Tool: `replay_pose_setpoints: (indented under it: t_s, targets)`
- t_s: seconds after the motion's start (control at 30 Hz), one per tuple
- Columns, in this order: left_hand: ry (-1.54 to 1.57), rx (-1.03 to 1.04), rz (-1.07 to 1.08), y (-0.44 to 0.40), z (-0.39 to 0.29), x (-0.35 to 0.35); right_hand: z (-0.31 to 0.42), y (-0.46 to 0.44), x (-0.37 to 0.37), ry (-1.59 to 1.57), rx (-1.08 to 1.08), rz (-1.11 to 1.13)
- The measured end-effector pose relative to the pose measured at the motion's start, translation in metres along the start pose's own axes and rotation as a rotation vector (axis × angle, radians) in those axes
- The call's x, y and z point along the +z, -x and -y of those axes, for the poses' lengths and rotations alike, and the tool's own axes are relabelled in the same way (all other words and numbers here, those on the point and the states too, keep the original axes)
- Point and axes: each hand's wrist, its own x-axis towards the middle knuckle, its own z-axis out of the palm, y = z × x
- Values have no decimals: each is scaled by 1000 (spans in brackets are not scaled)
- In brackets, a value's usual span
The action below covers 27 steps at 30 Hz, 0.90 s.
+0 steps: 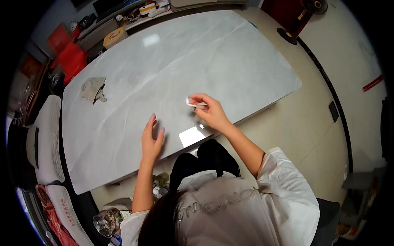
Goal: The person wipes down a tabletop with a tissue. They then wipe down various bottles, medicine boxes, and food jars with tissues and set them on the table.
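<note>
Near the front edge of the grey marbled table (135, 98), my right hand (209, 111) pinches a small white object (189, 101) between thumb and fingers, just above the surface. What the white object is cannot be made out. My left hand (152, 139) is to the left of it, over the table's near edge, with thumb and fingers apart and nothing in it. A crumpled grey-beige cloth (94, 89) lies on the left part of the table, away from both hands.
A red chair (73, 60) stands past the table's far left corner. A yellowish box (115, 37) is beyond the far edge. White seat backs (50, 139) line the left side. A clear container (107, 222) is at the lower left, and a black-and-red stand (301, 18) is at upper right.
</note>
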Motion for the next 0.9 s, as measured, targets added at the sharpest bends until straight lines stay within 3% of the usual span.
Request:
replay_pose_setpoints:
  t_s: [0.03, 0.07, 0.1, 0.13, 0.17, 0.23, 0.3, 0.37, 0.43, 0.47, 0.57, 0.7, 0.83, 0.9]
  targets:
    - [269, -148, -52, 6, -5, 11, 7, 1, 13, -271, 29, -43]
    - [509, -458, 18, 9, -17, 15, 12, 3, 26, -397, 7, -42]
    - [809, -567, 51, 14, -28, 18, 15, 5, 38, -523, -16, -38]
    - [1112, -665, 87, 19, -39, 21, 14, 9, 49, -542, -16, -43]
    - [1418, -754, 126, 22, -45, 24, 4, 11, 56, -338, -105, -39]
    - [1468, -749, -17, 24, -45, 26, -2, 26, 67, 36, -117, 71]
    - [1460, -718, -170, 31, -37, 21, -14, 44, 77, 205, -180, 260]
    - [1485, -690, -168, 37, -14, 16, -27, 55, 85, 308, -462, 344]
    - [1449, -705, -188, 43, 13, 15, -29, 53, 89, 397, -583, 372]
    - [1564, -646, -89, 45, 18, 10, -31, 50, 90, 439, -649, 385]
    - [1468, -616, -52, 36, -23, 0, -34, 31, 88, 468, -635, 278]
    - [1356, -508, -33, 13, 13, -10, -45, -5, 90, 507, -495, 276]
    - [300, -84, -278, -5, 47, -35, -82, -105, 73, 605, -554, -67]
    - [189, -1, -280, -7, 44, -43, -100, -145, 68, 551, -313, -138]
